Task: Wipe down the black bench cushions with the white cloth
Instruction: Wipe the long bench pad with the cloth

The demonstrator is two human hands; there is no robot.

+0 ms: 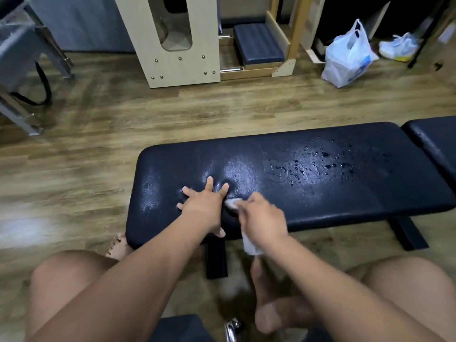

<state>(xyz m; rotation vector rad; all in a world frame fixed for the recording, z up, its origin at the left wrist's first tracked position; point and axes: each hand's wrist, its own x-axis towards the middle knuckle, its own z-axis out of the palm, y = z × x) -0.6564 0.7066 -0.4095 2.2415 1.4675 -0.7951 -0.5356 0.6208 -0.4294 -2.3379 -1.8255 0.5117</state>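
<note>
left hand [204, 206] spread flat, pressed on cushion [320, 193] | right hand [261, 218] clenched on cloth [232, 203] | risk: droplets [328, 164] at right may be missed, streaks smeared by bunched cloth

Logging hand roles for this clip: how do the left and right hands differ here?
The left hand lies flat on the cushion, fingers spread; the right hand is curled. The left hand holds nothing; the right hand grips the cloth. Both are over the cushion.
</note>
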